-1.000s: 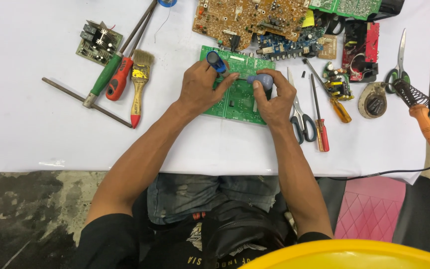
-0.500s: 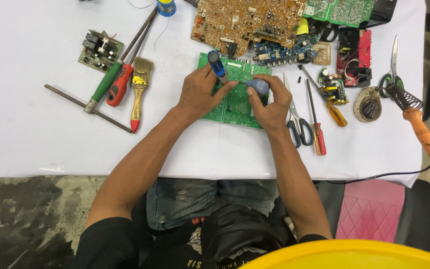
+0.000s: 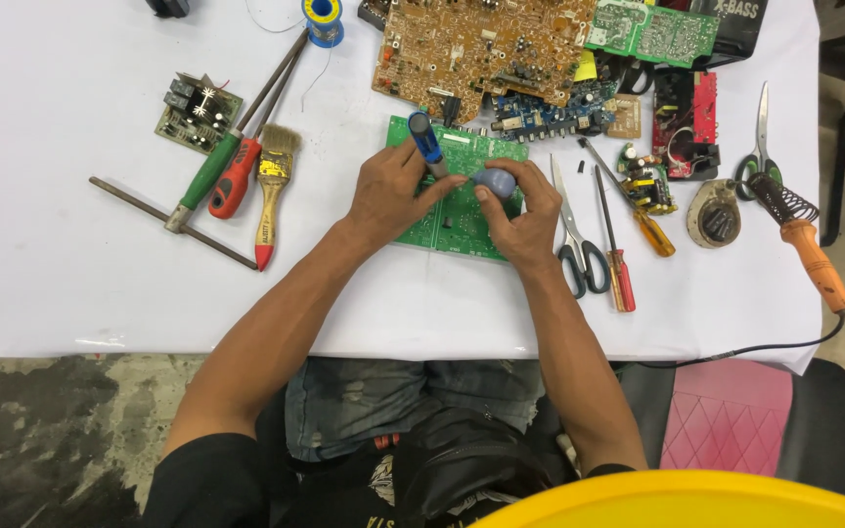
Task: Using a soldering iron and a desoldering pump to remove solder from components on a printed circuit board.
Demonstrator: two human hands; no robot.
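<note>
A green circuit board (image 3: 462, 220) lies flat on the white table (image 3: 70, 284) in front of me. My left hand (image 3: 393, 191) grips a blue pen-shaped tool (image 3: 425, 140), its tip down on the board. My right hand (image 3: 520, 215) pinches a small grey-blue rounded part (image 3: 497, 182) just above the board's middle. Both hands rest on the board and hide much of it.
Left of the board lie a paintbrush (image 3: 268, 191), red and green screwdrivers (image 3: 232, 171), a metal rod and a small board (image 3: 198, 110). Right: scissors (image 3: 574, 244), screwdrivers (image 3: 618, 254), a soldering iron (image 3: 804, 240). Behind: a brown board (image 3: 481, 49), solder spool (image 3: 323, 15).
Both hands have shifted a little on the board. The blue tool has tilted more upright, and the right hand's fingers have closed around the grey-blue part nearer the tool tip.
</note>
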